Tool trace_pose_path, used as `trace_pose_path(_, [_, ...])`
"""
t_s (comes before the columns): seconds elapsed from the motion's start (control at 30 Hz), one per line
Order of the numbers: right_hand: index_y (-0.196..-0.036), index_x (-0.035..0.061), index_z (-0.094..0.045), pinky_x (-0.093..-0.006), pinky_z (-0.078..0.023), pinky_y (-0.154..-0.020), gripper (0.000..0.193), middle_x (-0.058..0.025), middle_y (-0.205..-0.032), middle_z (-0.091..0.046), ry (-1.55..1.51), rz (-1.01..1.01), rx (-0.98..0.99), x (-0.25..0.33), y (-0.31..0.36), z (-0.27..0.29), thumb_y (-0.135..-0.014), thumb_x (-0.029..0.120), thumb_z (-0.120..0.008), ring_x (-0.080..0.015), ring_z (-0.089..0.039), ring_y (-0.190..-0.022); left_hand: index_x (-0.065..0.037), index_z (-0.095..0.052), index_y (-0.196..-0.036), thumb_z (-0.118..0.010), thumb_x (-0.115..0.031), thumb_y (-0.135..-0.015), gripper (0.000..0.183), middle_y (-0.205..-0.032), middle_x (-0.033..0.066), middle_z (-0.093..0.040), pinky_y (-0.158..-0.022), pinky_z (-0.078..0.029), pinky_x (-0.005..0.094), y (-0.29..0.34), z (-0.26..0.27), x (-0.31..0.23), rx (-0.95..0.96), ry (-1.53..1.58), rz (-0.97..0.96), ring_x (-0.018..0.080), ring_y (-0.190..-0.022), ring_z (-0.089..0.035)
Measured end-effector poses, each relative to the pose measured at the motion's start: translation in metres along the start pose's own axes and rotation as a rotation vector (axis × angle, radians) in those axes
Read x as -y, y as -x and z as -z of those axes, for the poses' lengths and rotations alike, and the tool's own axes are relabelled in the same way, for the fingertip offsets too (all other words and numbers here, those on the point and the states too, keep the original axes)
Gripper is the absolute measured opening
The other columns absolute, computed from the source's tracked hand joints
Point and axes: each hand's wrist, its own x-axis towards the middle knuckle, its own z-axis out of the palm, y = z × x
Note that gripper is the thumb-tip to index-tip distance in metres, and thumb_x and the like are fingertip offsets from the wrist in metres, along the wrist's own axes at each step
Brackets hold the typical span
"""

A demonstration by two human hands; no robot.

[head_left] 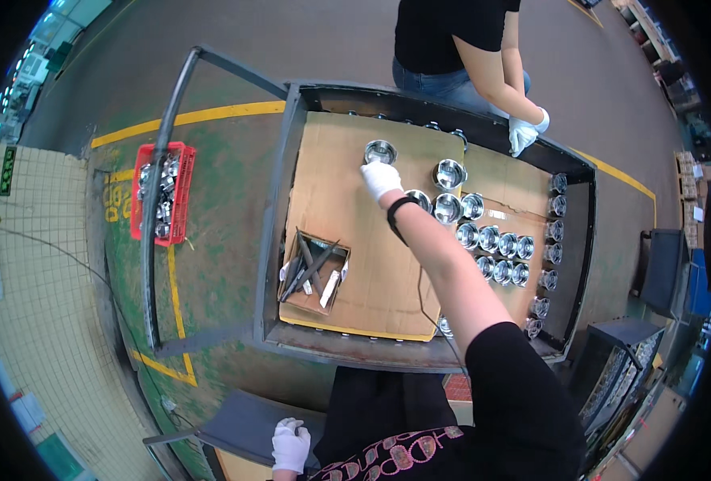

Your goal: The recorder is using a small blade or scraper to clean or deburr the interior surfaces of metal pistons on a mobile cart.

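right hand [380,178] is touching a steel pot [382,149] near twelve o'clock, seemingly positioning it; finger closure is not showing clearly. next move is likely calling for level handling. left hand [291,445] is hanging near six o'clock, openness and contents indeterminable.

The gloved right grip [380,178] touches a shiny metal pot [381,150].
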Motion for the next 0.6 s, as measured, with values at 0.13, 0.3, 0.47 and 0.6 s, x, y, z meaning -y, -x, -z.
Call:
trace_pose_path(0.13, [-0.110, 0.0099, -0.065, -0.0466, -0.048, -0.091, 0.039, -0.0209, -0.111, -0.065, -0.345, -0.383, -0.131, -0.007, -0.045, -0.048, -0.091, 0.034, -0.041, -0.0386, -0.061, -0.106, -0.004, -0.068, -0.090, -0.063, -0.011, -0.078, 0.015, -0.100, 0.0193, -0.063, -0.085, -0.050, 0.0419, -0.013, 0.014, -0.006, 0.096, 0.028, 0.095, 0.0339, -0.098, -0.060])
trace_pose_path(0.3, [-0.109, 0.0155, -0.065, -0.0455, -0.053, -0.082, 0.031, -0.0225, -0.107, -0.065, -0.005, -0.175, -0.121, -0.043, -0.045, -0.031, -0.092, 0.031, -0.044, -0.0388, -0.065, -0.096, -0.003, -0.068, -0.093, -0.063, -0.011, -0.078, 0.017, -0.103, 0.0177, -0.062, -0.089, -0.048, 0.0415, -0.038, 0.022, -0.020, 0.126, 0.053, 0.127, 0.0325, -0.103, -0.058])
trace_pose_path(0.47, [-0.097, 0.0081, -0.068, -0.0473, -0.054, -0.071, 0.023, -0.0202, -0.092, -0.069, -0.003, -0.193, -0.184, -0.047, -0.026, 0.000, -0.089, 0.020, -0.049, -0.0359, -0.068, -0.085, -0.003, -0.067, -0.095, -0.064, -0.008, -0.078, 0.018, -0.105, 0.0192, -0.061, -0.088, -0.048, 0.0419, -0.051, 0.024, -0.022, 0.133, 0.078, 0.032, 0.0342, -0.102, -0.058])
trace_pose_path(0.6, [-0.101, 0.0046, -0.068, -0.0425, -0.055, -0.074, 0.024, -0.0216, -0.092, -0.068, 0.456, 0.167, 0.032, -0.057, -0.004, 0.034, -0.080, 0.015, -0.059, -0.0347, -0.068, -0.086, -0.003, -0.066, -0.096, -0.064, -0.008, -0.079, 0.019, -0.106, 0.0199, -0.060, -0.087, -0.048, 0.0421, -0.053, 0.029, -0.030, 0.118, 0.072, 0.055, 0.0349, -0.102, -0.058])
